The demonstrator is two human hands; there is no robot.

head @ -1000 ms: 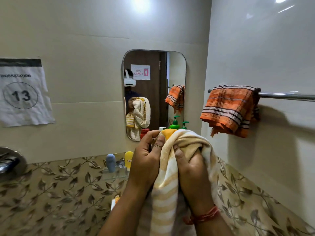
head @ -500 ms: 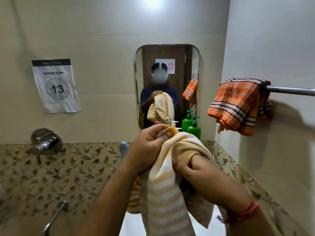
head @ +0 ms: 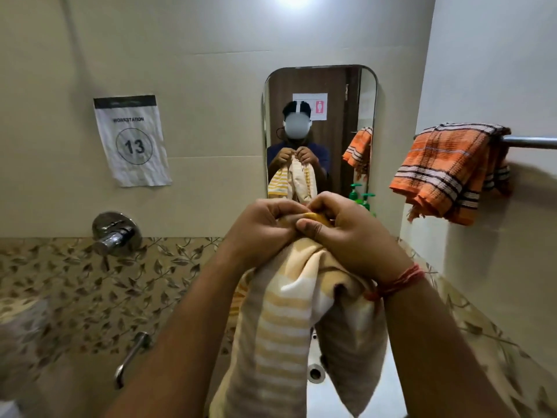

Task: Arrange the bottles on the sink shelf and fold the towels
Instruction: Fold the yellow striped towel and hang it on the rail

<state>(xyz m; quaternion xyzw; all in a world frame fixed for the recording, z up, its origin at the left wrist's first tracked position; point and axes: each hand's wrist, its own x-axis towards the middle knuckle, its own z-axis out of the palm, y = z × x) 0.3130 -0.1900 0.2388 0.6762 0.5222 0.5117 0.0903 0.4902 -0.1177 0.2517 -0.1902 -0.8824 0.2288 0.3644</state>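
A yellow-and-white striped towel [head: 289,333] hangs in front of me over the white sink [head: 388,387]. My left hand [head: 259,227] and my right hand [head: 346,230] pinch its top edge side by side, knuckles almost touching. An orange striped towel [head: 446,173] is draped over the steel towel rail [head: 530,142] on the right wall. Behind my right hand stand two green pump bottles [head: 361,197]; the shelf and other bottles are hidden by my hands and the towel.
A mirror [head: 319,86] hangs on the back wall, with a paper sign marked 13 [head: 132,140] to its left. A chrome tap valve [head: 116,233] and a chrome handle [head: 129,360] sit at lower left. The right wall is close.
My right hand has moved up to the towel's top edge, beside my left hand. The view has pulled back and tilted down, so the sink now shows.
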